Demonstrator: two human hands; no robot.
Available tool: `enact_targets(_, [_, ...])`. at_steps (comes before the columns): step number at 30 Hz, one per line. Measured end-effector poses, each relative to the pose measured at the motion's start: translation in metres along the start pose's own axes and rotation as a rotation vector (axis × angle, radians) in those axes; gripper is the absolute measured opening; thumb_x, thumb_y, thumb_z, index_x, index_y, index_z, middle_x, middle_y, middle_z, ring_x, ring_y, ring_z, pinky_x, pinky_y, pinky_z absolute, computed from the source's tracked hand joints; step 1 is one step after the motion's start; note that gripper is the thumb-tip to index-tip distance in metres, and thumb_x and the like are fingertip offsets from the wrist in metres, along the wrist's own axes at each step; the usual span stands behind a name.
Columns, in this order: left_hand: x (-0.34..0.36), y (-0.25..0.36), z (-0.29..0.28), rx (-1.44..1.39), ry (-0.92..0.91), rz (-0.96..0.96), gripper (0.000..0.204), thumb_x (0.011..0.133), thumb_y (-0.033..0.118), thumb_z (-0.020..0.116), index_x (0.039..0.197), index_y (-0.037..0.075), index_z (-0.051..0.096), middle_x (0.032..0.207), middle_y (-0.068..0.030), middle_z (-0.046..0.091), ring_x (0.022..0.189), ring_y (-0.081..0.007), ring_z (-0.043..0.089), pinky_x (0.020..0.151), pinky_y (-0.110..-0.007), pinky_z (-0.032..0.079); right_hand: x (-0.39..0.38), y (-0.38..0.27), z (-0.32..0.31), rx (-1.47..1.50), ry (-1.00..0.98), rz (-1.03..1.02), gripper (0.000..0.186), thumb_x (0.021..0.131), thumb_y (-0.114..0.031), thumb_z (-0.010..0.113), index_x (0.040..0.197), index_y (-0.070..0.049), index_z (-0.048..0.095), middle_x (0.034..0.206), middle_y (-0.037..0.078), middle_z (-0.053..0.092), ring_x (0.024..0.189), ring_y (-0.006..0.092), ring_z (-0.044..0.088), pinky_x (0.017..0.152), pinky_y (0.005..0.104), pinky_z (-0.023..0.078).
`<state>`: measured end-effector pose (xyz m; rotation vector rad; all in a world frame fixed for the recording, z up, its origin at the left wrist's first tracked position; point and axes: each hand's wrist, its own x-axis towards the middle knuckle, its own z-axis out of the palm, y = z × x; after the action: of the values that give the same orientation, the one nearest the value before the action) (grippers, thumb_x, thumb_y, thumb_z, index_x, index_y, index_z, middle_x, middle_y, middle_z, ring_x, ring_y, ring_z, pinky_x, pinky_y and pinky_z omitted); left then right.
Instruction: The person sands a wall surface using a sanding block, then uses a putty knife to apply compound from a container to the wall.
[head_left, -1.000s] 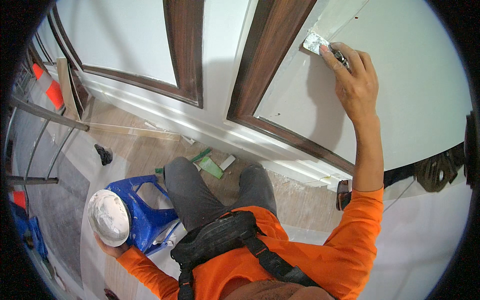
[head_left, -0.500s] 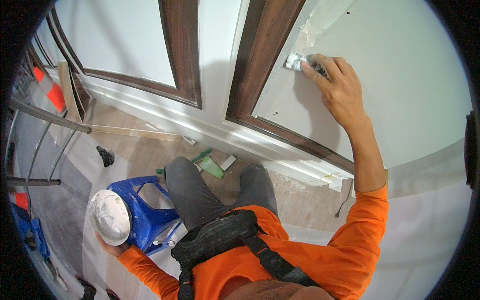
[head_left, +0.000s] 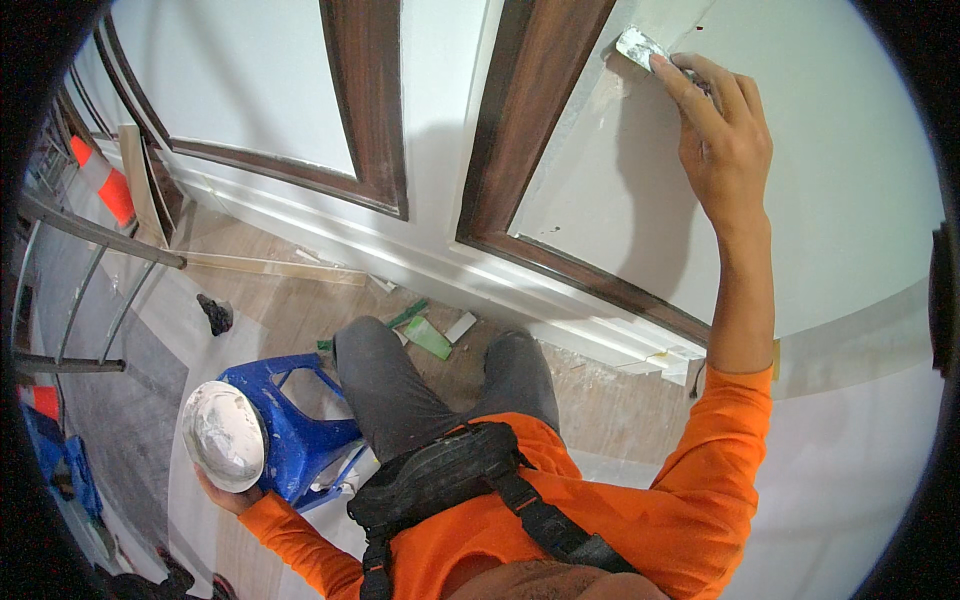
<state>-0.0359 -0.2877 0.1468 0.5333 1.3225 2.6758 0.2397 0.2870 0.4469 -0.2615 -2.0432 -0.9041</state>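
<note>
Up on the pale wall panel (head_left: 820,190), my right hand (head_left: 728,135) is closed round a putty knife (head_left: 640,47). White paste coats the blade, which lies against the panel close to the dark wood moulding (head_left: 530,130). A patch of smeared filler shows just below the blade. Low on my left side, my left hand (head_left: 225,492) holds a round bowl (head_left: 224,437) smeared with white filler. The bowl is tipped beside a blue plastic stool (head_left: 300,425); most of the left fingers are hidden beneath it.
Scraps of green and white material (head_left: 430,337) lie on the floor by the skirting (head_left: 560,330). A metal rack (head_left: 80,365) stands at the far left, near an orange-and-white cone (head_left: 115,195). A black lump (head_left: 214,314) and a long wooden strip (head_left: 270,267) also lie on the floor.
My right hand has moved the putty knife up the panel and slightly right, along the moulding. The left hand with the bowl stays almost in place.
</note>
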Motion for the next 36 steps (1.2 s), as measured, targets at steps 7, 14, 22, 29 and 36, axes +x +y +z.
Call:
enact_targets(7, [0.01, 0.003, -0.004, -0.024, 0.512, -0.201, 0.067, 0.11, 0.044, 0.037, 0.157, -0.003, 0.044, 0.156, -0.0237, 0.053, 0.14, -0.0395, 0.056, 0.118, -0.055, 0.048, -0.021, -0.011, -0.001, -0.035, -0.104, -0.102, 0.055, 0.075, 0.005, 0.07, 0.124, -0.019, 0.078, 0.119, 0.002, 0.073, 0.098, 0.0231, 0.066, 0.079, 0.0352, 0.058])
enact_targets(14, [0.011, 0.001, -0.012, -0.064, 0.535, -0.234, 0.067, 0.11, 0.044, 0.037, 0.157, -0.003, 0.044, 0.157, -0.0235, 0.052, 0.142, -0.0388, 0.054, 0.119, -0.056, 0.046, -0.04, -0.024, 0.0, 0.11, -0.253, -0.107, 0.058, 0.073, 0.005, 0.071, 0.126, -0.019, 0.077, 0.122, 0.002, 0.072, 0.099, 0.0238, 0.065, 0.08, 0.0365, 0.058])
enact_targets(22, [0.011, -0.002, -0.027, -0.021, 0.514, -0.175, 0.067, 0.11, 0.043, 0.038, 0.157, -0.004, 0.045, 0.156, -0.0229, 0.053, 0.141, -0.0383, 0.055, 0.119, -0.053, 0.046, -0.048, -0.024, 0.01, 0.147, -0.071, 0.04, 0.058, 0.073, 0.006, 0.072, 0.124, -0.022, 0.078, 0.125, 0.002, 0.073, 0.097, 0.0252, 0.066, 0.083, 0.0372, 0.057])
enact_targets(29, [0.014, -0.001, -0.017, -0.046, 0.529, -0.196, 0.066, 0.111, 0.043, 0.037, 0.157, -0.004, 0.044, 0.157, -0.0229, 0.053, 0.141, -0.0383, 0.055, 0.119, -0.054, 0.046, -0.06, -0.025, 0.029, -0.025, -0.039, -0.091, 0.049, 0.079, -0.006, 0.072, 0.126, -0.02, 0.078, 0.132, 0.0, 0.071, 0.1, 0.022, 0.064, 0.08, 0.0354, 0.052])
enact_targets(36, [0.01, -0.003, -0.031, 0.0, 0.514, -0.169, 0.068, 0.11, 0.045, 0.036, 0.158, -0.003, 0.044, 0.159, -0.0235, 0.05, 0.143, -0.0387, 0.053, 0.12, -0.054, 0.045, -0.054, -0.019, 0.02, -0.036, -0.106, -0.147, 0.045, 0.084, -0.012, 0.072, 0.128, -0.019, 0.077, 0.134, -0.002, 0.07, 0.102, 0.0213, 0.063, 0.083, 0.0349, 0.05])
